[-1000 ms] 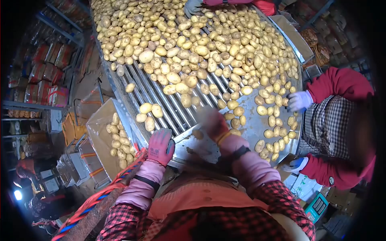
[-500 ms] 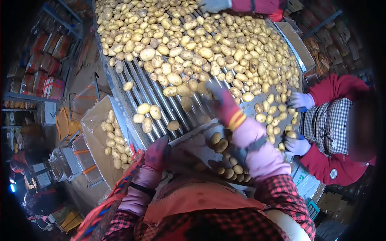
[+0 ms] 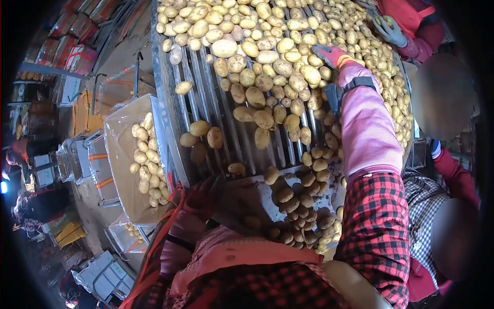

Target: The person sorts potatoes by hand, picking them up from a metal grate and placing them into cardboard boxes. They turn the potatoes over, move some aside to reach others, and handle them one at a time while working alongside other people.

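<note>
Many yellow-brown potatoes (image 3: 224, 48) are spread over a sloping rack of metal rollers (image 3: 206, 108). My right hand (image 3: 330, 55), gloved, is stretched out over the potatoes at the upper right, its fingers lying on them. My left hand (image 3: 206, 189), also gloved, is in dark shadow by the lower left corner of the rollers; its fingers are hard to make out. Below the rollers, more potatoes (image 3: 288, 203) lie on a metal surface (image 3: 266, 198) between my arms.
An open lined carton (image 3: 121, 177) with potatoes stands left of the rollers. A co-worker's gloved hand (image 3: 392, 34) holds a potato at the top right; another person in a checked garment (image 3: 422, 198) is at the right. Red strapping (image 3: 172, 211) hangs beside my left arm.
My right hand has reached farther up and right across the potatoes. More potatoes lie on the lower metal surface. The view has shifted, and the checked co-worker's hands no longer show on the potatoes.
</note>
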The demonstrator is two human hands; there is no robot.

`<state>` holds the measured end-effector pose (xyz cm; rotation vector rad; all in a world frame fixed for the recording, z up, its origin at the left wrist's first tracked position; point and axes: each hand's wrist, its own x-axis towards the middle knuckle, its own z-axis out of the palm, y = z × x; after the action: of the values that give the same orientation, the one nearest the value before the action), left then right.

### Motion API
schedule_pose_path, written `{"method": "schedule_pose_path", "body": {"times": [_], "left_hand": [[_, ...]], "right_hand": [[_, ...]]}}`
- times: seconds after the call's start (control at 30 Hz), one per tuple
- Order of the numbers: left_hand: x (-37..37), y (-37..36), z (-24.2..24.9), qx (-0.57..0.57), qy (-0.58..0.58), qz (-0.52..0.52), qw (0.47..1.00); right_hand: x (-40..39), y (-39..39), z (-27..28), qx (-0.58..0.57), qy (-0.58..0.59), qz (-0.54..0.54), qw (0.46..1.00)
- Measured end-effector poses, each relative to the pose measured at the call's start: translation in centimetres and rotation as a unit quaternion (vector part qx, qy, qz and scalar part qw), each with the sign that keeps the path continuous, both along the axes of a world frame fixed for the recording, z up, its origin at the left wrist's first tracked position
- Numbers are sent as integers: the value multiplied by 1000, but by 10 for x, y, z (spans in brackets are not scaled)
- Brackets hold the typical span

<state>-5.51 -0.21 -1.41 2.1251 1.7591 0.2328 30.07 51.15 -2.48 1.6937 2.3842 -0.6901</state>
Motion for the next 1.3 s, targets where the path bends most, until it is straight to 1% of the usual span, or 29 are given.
{"method": "schedule_pose_path", "body": {"times": [0.07,0.1,0.17,0.23,0.27,0.37,0.43,0.47,0.5,0.53,0.57,0.67,0.77,0.83,0.9,0.93,1.03,1.1,1.17,1.2,1.23,1.3], "left_hand": [[6,3,8,-60,32,3,998],[8,6,7,-41,30,-5,999],[2,4,3,-6,28,-28,999],[-1,3,-15,51,-10,-37,998],[-1,3,-19,77,-29,-45,996],[3,10,-6,19,-97,-27,995],[8,13,4,29,-103,-34,994],[8,12,7,27,-94,-35,995],[9,12,11,27,-86,-36,995],[11,9,14,66,-70,-49,994],[11,9,14,67,-73,-53,994],[7,6,9,72,-77,-65,992],[7,4,9,76,-82,-69,991],[7,5,8,76,-90,-73,990],[5,4,6,84,-88,-80,989],[6,4,8,85,-84,-81,990],[9,5,10,74,-81,-69,992],[8,4,10,78,-79,-70,991],[7,4,6,79,-73,-65,992],[8,4,10,76,-74,-65,992],[8,4,10,77,-73,-64,992],[9,4,11,79,-73,-62,992]], "right_hand": [[20,2,-10,-57,63,64,994],[22,-13,-7,-52,53,5,997],[34,-53,-14,-41,139,23,989],[30,-105,6,-90,29,-43,995],[25,-139,15,-40,13,-47,998],[3,-244,38,105,-39,-60,992],[2,-296,30,190,-25,-119,974],[1,-315,23,212,-41,-106,971],[-3,-336,6,254,-26,-96,962],[-14,-358,20,201,10,-122,972],[-25,-381,34,148,47,-147,977],[-44,-441,28,237,13,-200,951],[-60,-494,14,202,16,-179,963],[-72,-508,38,134,13,-138,981],[-88,-517,71,16,7,-84,996],[-93,-529,66,54,-2,-65,996],[-91,-531,46,110,30,36,993],[-71,-510,46,30,88,-62,994],[-35,-479,60,56,93,-236,966],[-9,-467,49,228,52,-274,933],[17,-456,38,385,9,-320,866],[60,-409,32,317,-105,-413,847]]}}
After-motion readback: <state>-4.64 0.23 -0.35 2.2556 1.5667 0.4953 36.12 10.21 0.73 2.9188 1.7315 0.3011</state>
